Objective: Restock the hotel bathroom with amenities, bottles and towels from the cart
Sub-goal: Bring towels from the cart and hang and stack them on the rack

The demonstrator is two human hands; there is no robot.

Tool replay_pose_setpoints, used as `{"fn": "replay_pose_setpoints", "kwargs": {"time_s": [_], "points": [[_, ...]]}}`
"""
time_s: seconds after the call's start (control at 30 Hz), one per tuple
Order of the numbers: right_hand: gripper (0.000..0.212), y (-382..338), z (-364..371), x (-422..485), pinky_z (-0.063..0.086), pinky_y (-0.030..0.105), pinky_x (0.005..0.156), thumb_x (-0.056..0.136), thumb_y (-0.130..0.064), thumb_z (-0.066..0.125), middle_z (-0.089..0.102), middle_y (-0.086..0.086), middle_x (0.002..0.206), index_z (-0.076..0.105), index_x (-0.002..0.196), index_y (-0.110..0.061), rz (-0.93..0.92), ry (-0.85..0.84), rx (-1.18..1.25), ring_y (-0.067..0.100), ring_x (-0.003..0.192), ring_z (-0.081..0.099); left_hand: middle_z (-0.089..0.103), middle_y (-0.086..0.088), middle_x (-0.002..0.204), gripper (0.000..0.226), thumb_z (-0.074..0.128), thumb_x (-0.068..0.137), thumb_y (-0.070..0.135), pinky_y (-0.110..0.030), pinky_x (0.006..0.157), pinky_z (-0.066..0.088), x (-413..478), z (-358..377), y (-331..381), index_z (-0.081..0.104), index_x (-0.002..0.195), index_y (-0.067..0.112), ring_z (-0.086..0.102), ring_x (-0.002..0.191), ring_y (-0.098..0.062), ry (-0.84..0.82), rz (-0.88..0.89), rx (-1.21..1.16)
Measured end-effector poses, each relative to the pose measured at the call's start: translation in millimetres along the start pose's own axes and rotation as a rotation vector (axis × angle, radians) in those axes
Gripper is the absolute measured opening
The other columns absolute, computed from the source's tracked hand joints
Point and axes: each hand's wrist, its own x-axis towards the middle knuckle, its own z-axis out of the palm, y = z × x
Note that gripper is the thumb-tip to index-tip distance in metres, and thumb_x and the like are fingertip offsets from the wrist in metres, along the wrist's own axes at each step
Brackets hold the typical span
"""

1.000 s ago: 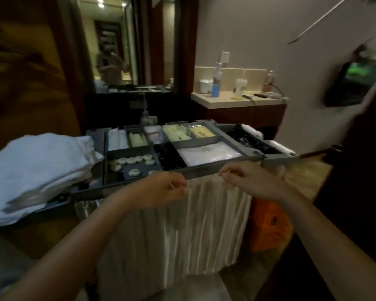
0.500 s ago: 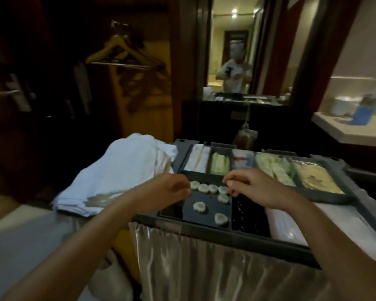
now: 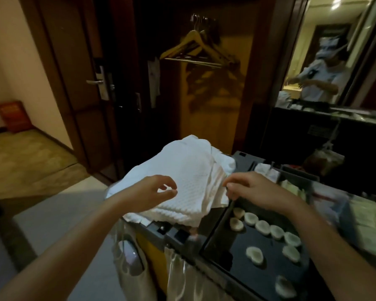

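Left hand (image 3: pixel 152 192) hovering above the folded white towels (image 3: pixel 189 168), fingers loosely curved with thumb and forefinger nearly meeting, holding nothing. Right hand (image 3: pixel 254 192) at the near edge of the towel pile above the black tray (image 3: pixel 224 246), fingers curled; whether they pinch anything cannot be told. The towels, waffle-textured, lie heaped on the left end of the cart (image 3: pixel 176 233); the tray beside them holds small round white soaps (image 3: pixel 262 227) in a row with a few apart, and compartments further right hold pale blurred packets (image 3: pixel 291 187).
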Motion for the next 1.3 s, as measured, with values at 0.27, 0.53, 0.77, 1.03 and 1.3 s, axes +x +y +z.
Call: {"fn": "replay_pose_setpoints", "kwargs": {"time_s": [0.27,0.53,0.77,1.03,1.3], "points": [[0.014,34.4,11.0,114.6,0.047,0.018,0.071,0.095,-0.030,0.048,0.065,-0.012,0.092,0.060,0.092,-0.034,0.163,0.017,0.010,0.003,0.084,0.063,0.043,0.000,0.138,0.038,0.046,0.094,0.040,-0.024,0.099,0.033,110.1,-7.5,-73.2,0.047,0.128,0.022,0.042,0.124,-0.015,-0.018,-0.001,0.032],[0.037,73.9,38.0,188.2,0.047,0.026,0.080,0.097,-0.034,0.044,0.052,-0.001,0.125,0.046,0.130,-0.019,0.426,0.160,0.110,0.014,0.103,0.053,0.006,0.000,0.158,0.058,0.029,0.096,0.049,-0.041,0.118,0.006,205.1,22.2,-107.7,0.015,0.148,0.025,0.002,0.145,-0.019,0.059,-0.040,0.111],[0.054,89.1,70.4,215.2,0.037,0.040,0.105,0.093,-0.045,0.046,0.041,0.006,0.142,0.041,0.138,-0.017,0.532,0.380,0.260,0.023,0.127,0.043,-0.001,0.006,0.158,0.065,0.009,0.090,0.063,-0.045,0.115,-0.010,237.6,51.9,-118.2,0.008,0.148,0.034,-0.008,0.145,-0.014,0.138,0.076,0.260],[0.078,102.4,78.1,231.6,0.037,0.047,0.106,0.080,-0.065,0.051,0.036,0.003,0.148,0.028,0.143,-0.026,0.711,0.445,0.438,0.027,0.130,0.040,0.020,0.006,0.155,0.068,0.007,0.084,0.067,-0.049,0.111,-0.008,276.9,56.1,-120.5,0.025,0.143,0.037,0.009,0.144,-0.016,0.200,0.139,0.296],[0.039,100.6,71.5,239.6,0.047,0.034,0.088,0.079,-0.046,0.066,0.051,-0.004,0.107,0.052,0.107,-0.023,0.642,0.544,0.478,0.015,0.098,0.053,0.017,-0.009,0.156,0.080,0.036,0.082,0.068,-0.050,0.115,0.006,292.6,48.4,-117.0,0.024,0.144,0.018,0.010,0.144,-0.030,0.378,-0.221,0.147]]}}
